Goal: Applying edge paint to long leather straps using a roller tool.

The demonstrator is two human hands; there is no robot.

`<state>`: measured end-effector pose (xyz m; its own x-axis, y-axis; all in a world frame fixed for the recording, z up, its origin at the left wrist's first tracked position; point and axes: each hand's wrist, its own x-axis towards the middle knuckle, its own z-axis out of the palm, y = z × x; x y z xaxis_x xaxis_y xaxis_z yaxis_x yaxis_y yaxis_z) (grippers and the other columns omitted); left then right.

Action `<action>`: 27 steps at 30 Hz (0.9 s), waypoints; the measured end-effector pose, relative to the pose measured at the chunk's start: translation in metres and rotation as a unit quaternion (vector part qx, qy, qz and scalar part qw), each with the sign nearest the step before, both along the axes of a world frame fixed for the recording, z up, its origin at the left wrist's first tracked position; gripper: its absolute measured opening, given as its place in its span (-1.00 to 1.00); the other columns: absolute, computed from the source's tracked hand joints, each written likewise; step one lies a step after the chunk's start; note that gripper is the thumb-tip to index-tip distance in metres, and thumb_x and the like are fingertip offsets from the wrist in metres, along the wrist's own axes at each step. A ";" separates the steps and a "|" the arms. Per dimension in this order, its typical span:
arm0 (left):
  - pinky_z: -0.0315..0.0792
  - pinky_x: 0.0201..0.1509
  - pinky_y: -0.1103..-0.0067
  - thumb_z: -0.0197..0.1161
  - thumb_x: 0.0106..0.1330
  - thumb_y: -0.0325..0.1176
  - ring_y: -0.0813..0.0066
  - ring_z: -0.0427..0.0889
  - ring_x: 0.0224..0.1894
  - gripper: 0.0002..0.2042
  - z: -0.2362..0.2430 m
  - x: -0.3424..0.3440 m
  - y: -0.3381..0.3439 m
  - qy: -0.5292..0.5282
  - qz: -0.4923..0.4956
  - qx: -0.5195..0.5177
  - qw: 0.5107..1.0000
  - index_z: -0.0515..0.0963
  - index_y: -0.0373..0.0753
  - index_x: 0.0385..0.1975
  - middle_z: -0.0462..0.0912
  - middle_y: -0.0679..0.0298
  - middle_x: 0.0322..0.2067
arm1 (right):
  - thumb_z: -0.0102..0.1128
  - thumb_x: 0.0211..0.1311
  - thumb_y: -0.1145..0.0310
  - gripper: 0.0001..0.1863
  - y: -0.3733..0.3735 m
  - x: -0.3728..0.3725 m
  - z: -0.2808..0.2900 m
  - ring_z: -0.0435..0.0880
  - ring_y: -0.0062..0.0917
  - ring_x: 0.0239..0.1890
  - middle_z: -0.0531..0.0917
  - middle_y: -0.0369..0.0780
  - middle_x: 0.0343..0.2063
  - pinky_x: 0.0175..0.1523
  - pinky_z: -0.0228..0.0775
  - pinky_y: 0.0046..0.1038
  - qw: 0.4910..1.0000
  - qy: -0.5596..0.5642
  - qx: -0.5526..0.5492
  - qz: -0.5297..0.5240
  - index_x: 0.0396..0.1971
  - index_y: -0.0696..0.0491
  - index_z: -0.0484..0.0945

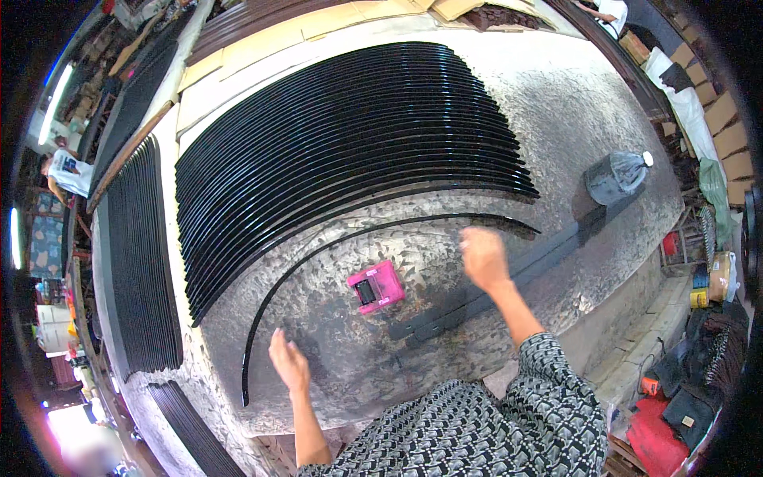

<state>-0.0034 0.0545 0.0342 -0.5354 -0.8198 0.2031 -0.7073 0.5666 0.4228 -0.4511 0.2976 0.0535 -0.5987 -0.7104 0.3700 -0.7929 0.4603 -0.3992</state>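
Note:
A single thin black strip (324,244) lies bent in an arc on the worn metal tabletop, apart from the rows behind it. My left hand (288,362) is just right of the strip's near left end, fingers stretched out and holding nothing I can see. Below the strip's right part hovers my right hand (483,256), blurred, with its fingers curled closed; anything inside them is hidden. Between my hands sits a bright pink block (385,285) with a dark piece set in its left side. Many similar glossy black strips (342,127) lie side by side beyond the single one.
More black strips (143,262) lie along the table's left side, with a smaller bundle (195,425) nearer me. A clear plastic jug (612,179) with a white cap stands at the right. Cardboard (318,22) edges the far side. Another person (67,171) is at far left.

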 end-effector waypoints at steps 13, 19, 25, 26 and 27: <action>-0.28 0.54 0.05 -0.13 0.51 -0.14 0.16 -0.06 0.54 -0.48 -0.033 -0.100 -0.093 -0.207 -0.105 0.036 0.972 0.18 -0.07 0.45 0.01 0.21 0.51 | -0.14 0.49 0.08 -0.43 -0.093 0.003 -0.064 0.09 -0.43 0.50 0.20 -0.28 0.45 0.52 -0.18 -0.02 0.959 -0.008 0.172 0.223 0.40 -0.02 0.22; -0.29 0.54 0.04 -0.17 0.53 -0.11 0.18 -0.11 0.55 -0.47 -0.036 -0.104 -0.103 -0.219 -0.101 0.035 0.970 0.16 -0.06 0.46 -0.02 0.26 0.52 | 0.07 0.31 0.25 -0.47 -0.073 -0.018 -0.063 0.33 -0.36 0.33 0.42 -0.16 0.27 0.37 0.11 -0.11 0.986 -0.020 0.076 0.148 0.27 0.03 0.35; -0.22 0.52 0.00 -0.12 0.51 -0.14 0.13 -0.02 0.53 -0.49 -0.034 -0.099 -0.101 -0.191 -0.103 0.010 0.976 0.23 -0.11 0.42 0.05 0.19 0.50 | 0.15 0.12 0.36 -0.50 -0.075 -0.054 -0.026 0.50 -0.34 0.04 0.59 -0.20 -0.10 0.15 0.25 -0.22 0.981 0.101 0.167 -0.012 0.12 0.07 0.49; -0.21 0.51 -0.01 -0.12 0.51 -0.14 0.13 0.00 0.52 -0.50 -0.036 -0.103 -0.100 -0.193 -0.103 0.006 0.976 0.23 -0.12 0.41 0.07 0.18 0.49 | 0.14 0.13 0.35 -0.51 -0.070 -0.066 -0.037 0.50 -0.34 0.01 0.60 -0.20 -0.15 0.14 0.25 -0.23 0.977 0.115 0.177 -0.007 0.13 0.07 0.48; -0.23 0.53 0.03 -0.14 0.52 -0.15 0.11 -0.03 0.53 -0.50 -0.034 -0.115 -0.096 -0.194 -0.107 0.033 0.975 0.22 -0.12 0.42 0.05 0.16 0.49 | 0.13 0.14 0.35 -0.51 -0.059 -0.078 -0.048 0.50 -0.35 -0.01 0.60 -0.21 -0.19 0.12 0.26 -0.24 0.973 0.130 0.192 -0.006 0.13 0.07 0.47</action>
